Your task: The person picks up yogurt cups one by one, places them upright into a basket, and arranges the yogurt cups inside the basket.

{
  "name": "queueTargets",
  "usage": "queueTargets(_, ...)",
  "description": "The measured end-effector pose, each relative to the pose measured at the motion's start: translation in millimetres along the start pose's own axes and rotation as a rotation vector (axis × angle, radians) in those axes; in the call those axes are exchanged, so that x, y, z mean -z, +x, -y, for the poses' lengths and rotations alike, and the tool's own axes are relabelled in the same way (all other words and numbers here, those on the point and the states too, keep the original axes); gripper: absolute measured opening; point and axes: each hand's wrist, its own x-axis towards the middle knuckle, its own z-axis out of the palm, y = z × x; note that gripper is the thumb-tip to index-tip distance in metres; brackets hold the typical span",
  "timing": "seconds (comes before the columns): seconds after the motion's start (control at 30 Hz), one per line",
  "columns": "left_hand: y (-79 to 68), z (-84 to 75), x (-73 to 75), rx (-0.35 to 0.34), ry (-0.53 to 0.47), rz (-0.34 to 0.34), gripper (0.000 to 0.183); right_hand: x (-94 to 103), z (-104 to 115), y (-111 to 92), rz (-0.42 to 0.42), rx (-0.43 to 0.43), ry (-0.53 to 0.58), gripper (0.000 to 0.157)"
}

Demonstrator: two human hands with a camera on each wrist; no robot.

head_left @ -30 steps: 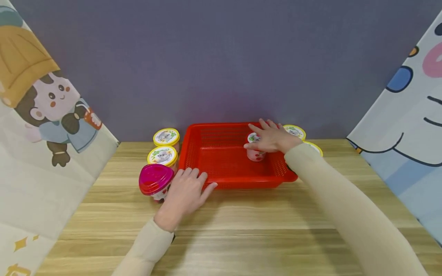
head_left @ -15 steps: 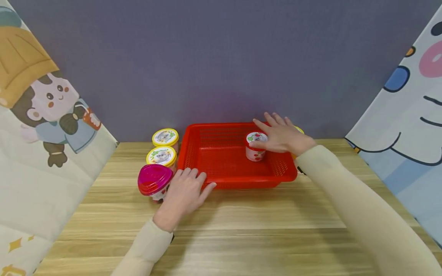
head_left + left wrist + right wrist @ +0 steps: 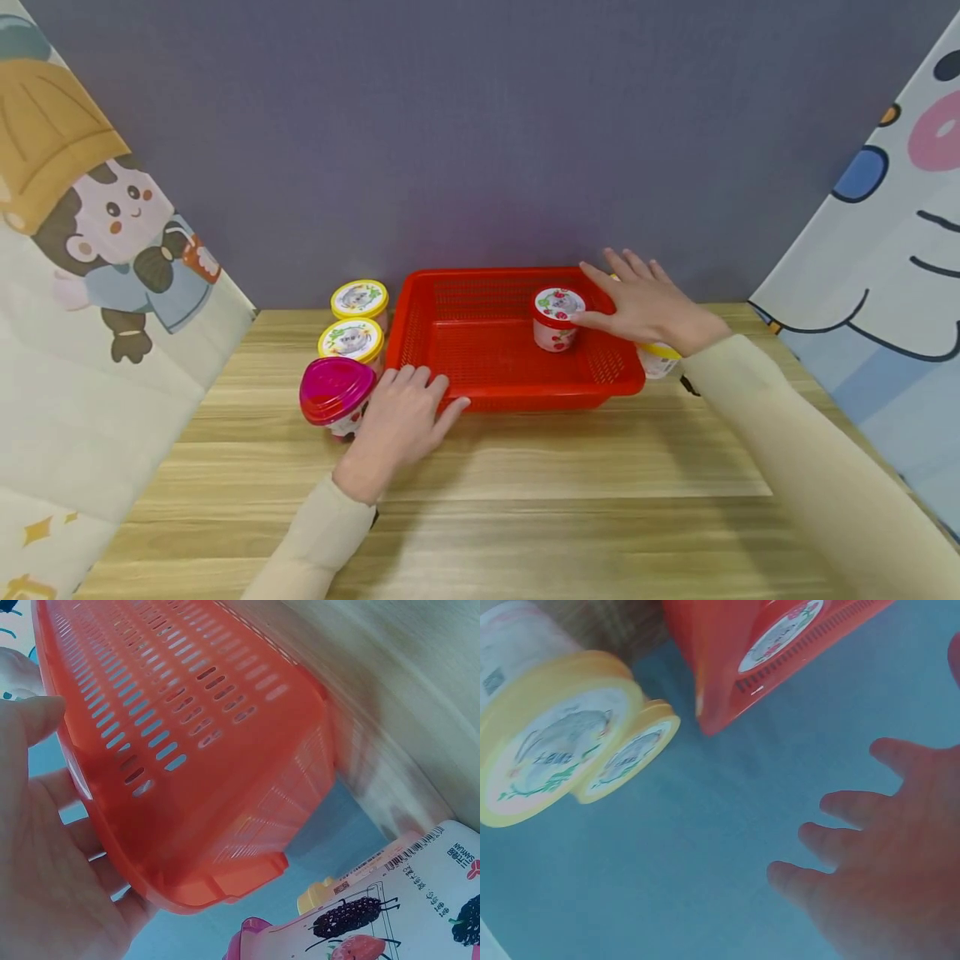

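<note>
My left hand (image 3: pixel 401 417) rests at the front left corner of the red plastic basket (image 3: pixel 480 392). In the left wrist view its fingers (image 3: pixel 94 832) reach past the basket's rim, loosely extended. A small tub with a red lid and cherry print (image 3: pixel 557 319) stands upright inside the basket, towards the right. My right hand (image 3: pixel 648 304) is spread, palm down, over the basket's right end, with nothing in its grasp. It partly hides the yellow-lidded tubs (image 3: pixel 660 354) beyond that end. In the right wrist view two yellow-lidded tubs (image 3: pixel 559 750) show clear of the fingers.
Left of the basket, two yellow-lidded tubs (image 3: pixel 352 340) stand behind a tub with a magenta heart-shaped lid (image 3: pixel 337 390), close to my left hand. A grey wall panel (image 3: pixel 480 150) rises behind the basket. Printed panels border the wooden table (image 3: pixel 570 517) on both sides.
My right hand has moved right, off the red-lidded tub, which stays in the basket with its lid uncovered. The left hand has kept its place.
</note>
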Motion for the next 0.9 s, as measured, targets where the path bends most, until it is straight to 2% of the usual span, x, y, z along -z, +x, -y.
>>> queueTargets(0.9, 0.4, 3.7, -2.4, 0.007, -0.014, 0.026, 0.045, -19.7, -56, -21, -0.015, -0.093, 0.030, 0.093)
